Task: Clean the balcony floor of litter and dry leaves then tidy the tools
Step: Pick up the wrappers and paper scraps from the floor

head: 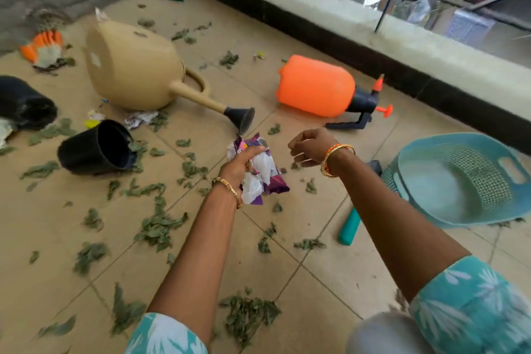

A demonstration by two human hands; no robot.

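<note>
Tiled floor [330, 273] carries leaves [161, 227], watering can [135, 66], sprayer [316, 86], pots [97, 149], basket [459, 181].

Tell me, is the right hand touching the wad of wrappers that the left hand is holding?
Apart. The head view shows bare floor tile between the right hand and the crumpled wrappers, which only the left hand grips.
</note>
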